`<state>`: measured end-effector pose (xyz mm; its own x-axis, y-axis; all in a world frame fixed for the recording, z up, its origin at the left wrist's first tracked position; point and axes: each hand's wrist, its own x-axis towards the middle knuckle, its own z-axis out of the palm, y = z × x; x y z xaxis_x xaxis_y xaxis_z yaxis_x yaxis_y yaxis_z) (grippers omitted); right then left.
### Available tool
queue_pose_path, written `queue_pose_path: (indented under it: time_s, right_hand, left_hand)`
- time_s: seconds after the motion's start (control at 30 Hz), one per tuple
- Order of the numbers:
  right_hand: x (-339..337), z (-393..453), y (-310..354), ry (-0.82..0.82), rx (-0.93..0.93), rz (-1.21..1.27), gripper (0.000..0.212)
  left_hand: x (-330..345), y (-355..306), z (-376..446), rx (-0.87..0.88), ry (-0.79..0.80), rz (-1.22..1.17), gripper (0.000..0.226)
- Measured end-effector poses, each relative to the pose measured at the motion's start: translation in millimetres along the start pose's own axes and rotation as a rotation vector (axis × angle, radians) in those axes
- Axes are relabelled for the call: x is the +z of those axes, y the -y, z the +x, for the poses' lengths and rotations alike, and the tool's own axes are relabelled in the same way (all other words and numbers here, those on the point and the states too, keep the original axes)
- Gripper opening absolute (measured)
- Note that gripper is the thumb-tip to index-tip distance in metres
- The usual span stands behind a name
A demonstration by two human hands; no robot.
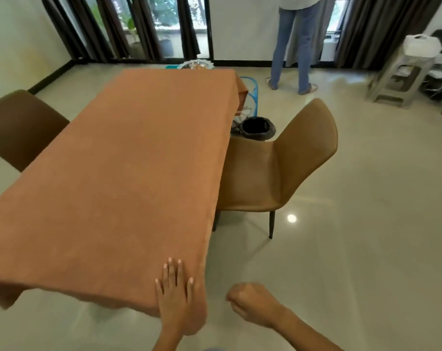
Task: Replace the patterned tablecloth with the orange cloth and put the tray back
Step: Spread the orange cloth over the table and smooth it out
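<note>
L hand (175, 292) lay flat on orange cloth (128, 173) near corner | R hand (250, 304) fisted, held nothing | cloth spread, looked done | tray (196, 64) beyond far edge, not yet back

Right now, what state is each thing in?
orange cloth: spread flat over the table
left hand: flat on the cloth's near corner
right hand: curled, holding nothing
tray: beyond the table's far end, not on it
tan chair: tucked at the right side
</note>
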<state>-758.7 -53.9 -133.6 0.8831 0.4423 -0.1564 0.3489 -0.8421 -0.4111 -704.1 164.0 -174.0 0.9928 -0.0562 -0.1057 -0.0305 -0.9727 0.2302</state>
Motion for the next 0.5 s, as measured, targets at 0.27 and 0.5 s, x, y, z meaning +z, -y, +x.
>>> queue_pose_path:
  time_s: [0.27, 0.5]
  right_hand:
    - [-125.2, -22.5, -95.5, -0.029, 0.039, 0.074, 0.032]
    - [-243.3, -32.1, -207.3, -0.203, 0.073, 0.177, 0.027]
  left_hand:
    - [14.6, -67.7, -19.3, -0.139, -0.06, -0.169, 0.079]
    - [-41.3, -209.1, 52.7, -0.255, -0.004, -0.5, 0.029]
